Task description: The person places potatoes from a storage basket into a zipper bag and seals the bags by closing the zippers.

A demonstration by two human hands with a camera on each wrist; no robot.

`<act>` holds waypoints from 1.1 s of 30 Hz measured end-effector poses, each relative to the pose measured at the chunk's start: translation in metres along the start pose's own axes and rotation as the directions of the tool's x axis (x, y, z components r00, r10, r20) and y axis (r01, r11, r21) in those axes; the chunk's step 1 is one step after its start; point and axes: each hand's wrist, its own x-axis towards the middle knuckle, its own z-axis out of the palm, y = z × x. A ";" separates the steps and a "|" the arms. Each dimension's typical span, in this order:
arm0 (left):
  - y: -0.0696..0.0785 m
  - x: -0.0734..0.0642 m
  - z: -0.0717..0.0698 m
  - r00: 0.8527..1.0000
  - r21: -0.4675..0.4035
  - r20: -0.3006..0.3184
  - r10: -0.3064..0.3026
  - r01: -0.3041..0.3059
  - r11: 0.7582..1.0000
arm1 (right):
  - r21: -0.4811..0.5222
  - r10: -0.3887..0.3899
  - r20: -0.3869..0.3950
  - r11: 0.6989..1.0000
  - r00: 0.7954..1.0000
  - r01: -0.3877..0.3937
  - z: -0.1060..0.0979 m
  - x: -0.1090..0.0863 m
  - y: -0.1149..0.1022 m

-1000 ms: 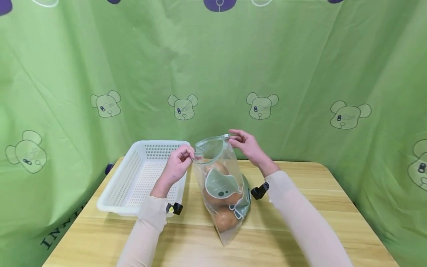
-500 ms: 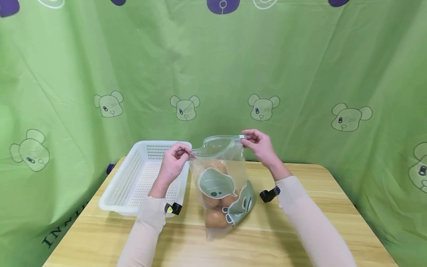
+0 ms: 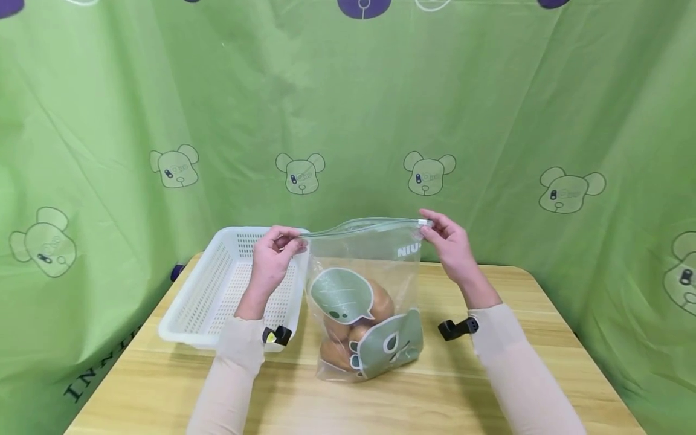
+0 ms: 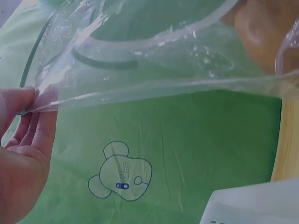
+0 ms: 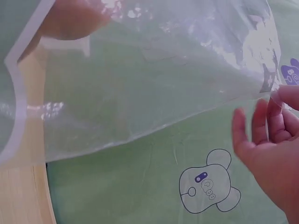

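A clear zip bag with green printed patches stands upright on the table, its top edge drawn nearly straight between my hands. Inside it lie several round brown things, partly covered by the print; their kind is hard to tell. My left hand pinches the bag's left top corner between thumb and fingers, as the left wrist view also shows. At the other top corner, beside the white slider, my right hand pinches the bag. In the right wrist view some of that hand's fingers stand away from the plastic.
A white perforated plastic basket stands on the left of the wooden table, close to my left forearm. Behind the table hangs a green curtain with bear-head prints.
My hands have moved apart, the left one to the left and the right one to the right. The bag's mouth went from a wide loop to a nearly flat line, and the bag turned face-on.
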 end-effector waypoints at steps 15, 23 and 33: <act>0.005 0.010 0.014 0.999 0.214 -0.034 -0.013 0.020 0.977 | 0.235 -0.011 -0.001 0.972 1.000 0.011 -0.014 -0.020 -0.004; 0.013 0.009 0.020 0.998 0.214 -0.052 -0.025 0.036 0.976 | 0.212 -0.002 0.114 0.977 0.993 -0.022 -0.019 -0.026 0.000; 0.006 0.018 0.010 0.990 0.264 -0.104 -0.100 0.124 0.957 | 0.184 -0.014 -0.030 0.983 0.999 0.019 -0.015 -0.026 -0.002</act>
